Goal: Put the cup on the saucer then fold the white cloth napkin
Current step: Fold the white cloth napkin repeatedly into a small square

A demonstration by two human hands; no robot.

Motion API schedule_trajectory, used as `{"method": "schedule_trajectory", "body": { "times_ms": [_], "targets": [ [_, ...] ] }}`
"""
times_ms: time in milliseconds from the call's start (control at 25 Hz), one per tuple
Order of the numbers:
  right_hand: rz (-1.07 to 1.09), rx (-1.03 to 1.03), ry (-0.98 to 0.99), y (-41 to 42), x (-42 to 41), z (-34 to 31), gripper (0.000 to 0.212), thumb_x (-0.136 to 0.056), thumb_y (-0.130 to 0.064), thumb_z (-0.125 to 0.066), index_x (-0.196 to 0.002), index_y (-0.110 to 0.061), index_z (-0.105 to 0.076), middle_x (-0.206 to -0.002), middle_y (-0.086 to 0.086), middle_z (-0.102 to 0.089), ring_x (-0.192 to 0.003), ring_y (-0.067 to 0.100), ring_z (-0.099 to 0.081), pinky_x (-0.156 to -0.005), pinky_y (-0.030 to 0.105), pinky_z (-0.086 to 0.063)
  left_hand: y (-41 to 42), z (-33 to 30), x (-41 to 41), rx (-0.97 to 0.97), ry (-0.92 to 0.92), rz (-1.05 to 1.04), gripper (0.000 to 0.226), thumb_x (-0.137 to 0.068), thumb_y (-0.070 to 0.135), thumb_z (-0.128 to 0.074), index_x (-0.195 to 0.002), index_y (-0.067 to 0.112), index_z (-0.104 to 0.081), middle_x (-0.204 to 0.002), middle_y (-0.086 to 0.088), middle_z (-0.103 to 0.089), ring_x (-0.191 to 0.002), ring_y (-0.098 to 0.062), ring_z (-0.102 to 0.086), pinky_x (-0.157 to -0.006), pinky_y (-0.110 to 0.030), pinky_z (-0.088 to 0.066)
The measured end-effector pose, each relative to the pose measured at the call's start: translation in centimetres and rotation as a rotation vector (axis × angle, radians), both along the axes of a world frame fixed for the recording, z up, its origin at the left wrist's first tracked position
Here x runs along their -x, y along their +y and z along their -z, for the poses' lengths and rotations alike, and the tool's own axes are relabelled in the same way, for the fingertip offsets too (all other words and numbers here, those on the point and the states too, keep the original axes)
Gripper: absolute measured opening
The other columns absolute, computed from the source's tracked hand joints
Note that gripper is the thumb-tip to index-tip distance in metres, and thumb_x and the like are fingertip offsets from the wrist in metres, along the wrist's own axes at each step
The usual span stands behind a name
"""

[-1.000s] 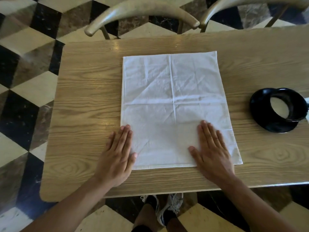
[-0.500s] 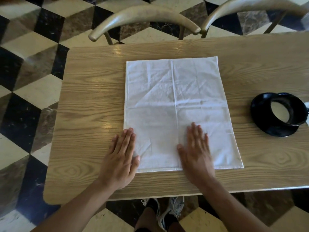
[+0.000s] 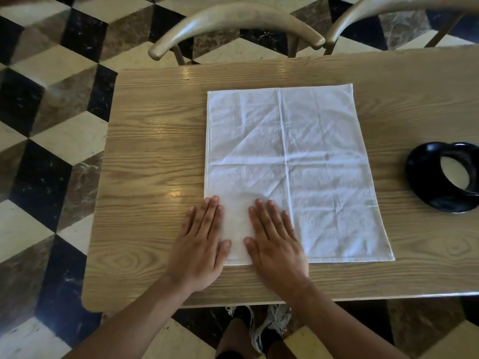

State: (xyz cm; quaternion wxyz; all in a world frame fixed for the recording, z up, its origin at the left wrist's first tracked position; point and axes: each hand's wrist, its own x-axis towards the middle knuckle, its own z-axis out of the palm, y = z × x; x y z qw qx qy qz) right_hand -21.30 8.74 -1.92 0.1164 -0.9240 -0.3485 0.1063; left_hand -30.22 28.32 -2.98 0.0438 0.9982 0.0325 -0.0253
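The left hand (image 3: 201, 246) lies flat with fingers straight, straddling the lower-left edge of the white cloth napkin (image 3: 293, 172), likely to pin that edge to the desk (image 3: 155, 156). Just beside it, the right hand (image 3: 276, 243) presses flat on the cloth, fingers spread, apparently smoothing before folding. The napkin lies unfolded at frame centre. At the right edge, the cup (image 3: 460, 172) sits on the saucer (image 3: 421, 177).

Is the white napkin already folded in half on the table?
No, the white cloth napkin lies spread flat in one layer on the wooden table, with both hands resting flat at its near left corner.
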Motion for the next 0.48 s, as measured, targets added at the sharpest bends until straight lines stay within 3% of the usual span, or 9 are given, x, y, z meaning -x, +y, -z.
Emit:
{"method": "schedule_trajectory", "body": {
  "times_ms": [160,480],
  "targets": [
    [0.091,0.076,-0.039,-6.6,-3.3,0.0,0.071,-0.105,-0.053,-0.028,-0.164,-0.022,-0.002,-0.172,0.000,0.004,-0.159,0.021,0.005,-0.126,0.045,-0.005,0.2,0.4,0.1,0.018,-0.007,0.005,0.077,-0.104,0.044,-0.032,-0.164,0.002,-0.010,-0.175,-0.015,-0.001,-0.162,-0.030,-0.005,-0.129,-0.054,-0.014],
    [0.233,0.113,-0.009,-14.5,-6.8,-0.6,0.070,-0.103,-0.059,-0.021,-0.163,-0.029,0.000,-0.172,-0.005,0.008,-0.158,0.016,0.006,-0.127,0.039,0.000,0.0,-0.1,0.1,0.009,0.062,-0.009,0.076,-0.105,0.046,-0.026,-0.164,0.002,-0.007,-0.175,-0.015,0.003,-0.162,-0.029,-0.001,-0.128,-0.054,-0.015]
  ]
}}
